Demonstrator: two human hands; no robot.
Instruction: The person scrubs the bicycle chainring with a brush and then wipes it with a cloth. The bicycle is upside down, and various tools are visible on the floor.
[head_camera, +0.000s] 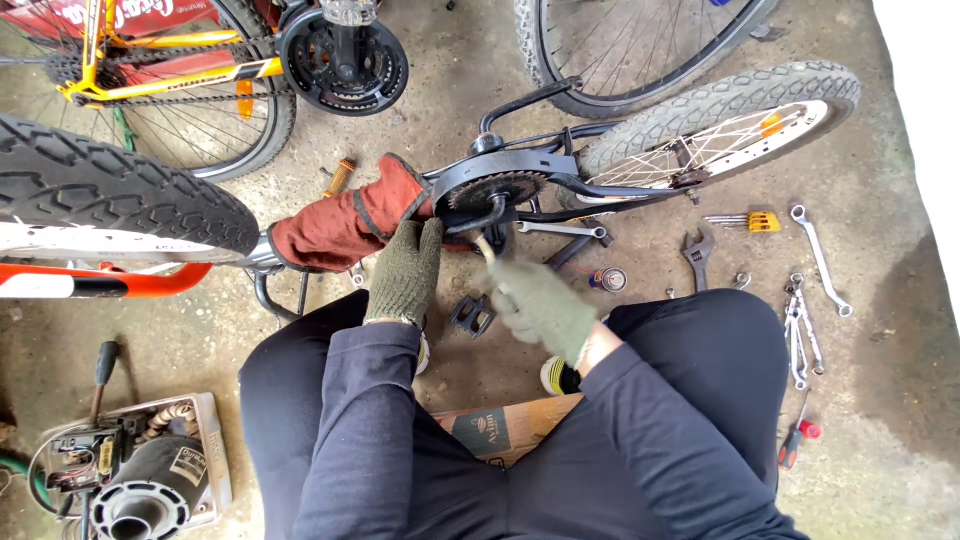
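A small bicycle lies on its side on the concrete floor, its chainring and black chain guard facing up. My left hand, in a green knit glove, rests its fingertips on the crank area just below the chainring. My right hand, also green-gloved and blurred, grips a thin light-coloured tool that points up toward the crank. A red-brown work glove on another person's hand holds the frame just left of the chainring.
Wrenches, a set of spanners, a red-handled screwdriver, a yellow-handled tool, a black pedal and a small can lie on the floor. Other bicycles' wheels stand left and behind. A dismantled machine sits bottom left.
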